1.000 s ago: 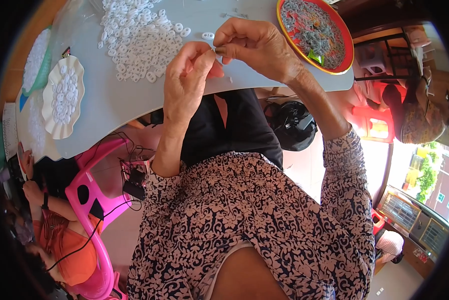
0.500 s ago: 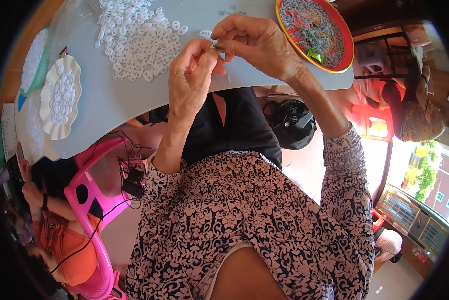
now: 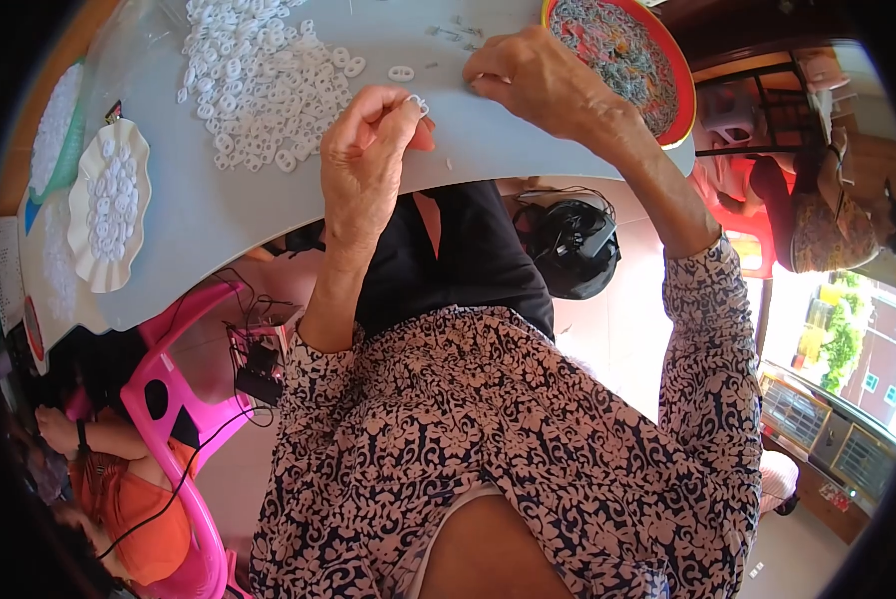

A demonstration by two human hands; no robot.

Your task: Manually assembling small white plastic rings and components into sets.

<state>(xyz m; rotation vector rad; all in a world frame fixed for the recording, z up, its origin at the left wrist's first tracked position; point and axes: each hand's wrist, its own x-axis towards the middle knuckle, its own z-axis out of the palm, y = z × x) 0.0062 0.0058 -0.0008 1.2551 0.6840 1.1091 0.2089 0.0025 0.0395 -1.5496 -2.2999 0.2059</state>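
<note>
Left hand (image 3: 368, 150) fingers pinch a small white ring (image 3: 420, 102), upper-centre of frame. Right hand (image 3: 543, 75) fingers narrow, tips pressed on counter (image 3: 228, 215) near loose bits, w/ ring pile (image 3: 258, 80) upper left. Best keep pinch light, work close over counter so drops stay put.

Small white plastic rings (image 3: 248, 80) cover a pale grey tabletop (image 3: 208, 210). The round red-rimmed tray (image 3: 667, 70) holds multicoloured bits. Floral navy-and-cream patterned sleeves (image 3: 707, 359); bright pink plastic chair (image 3: 168, 399).
</note>
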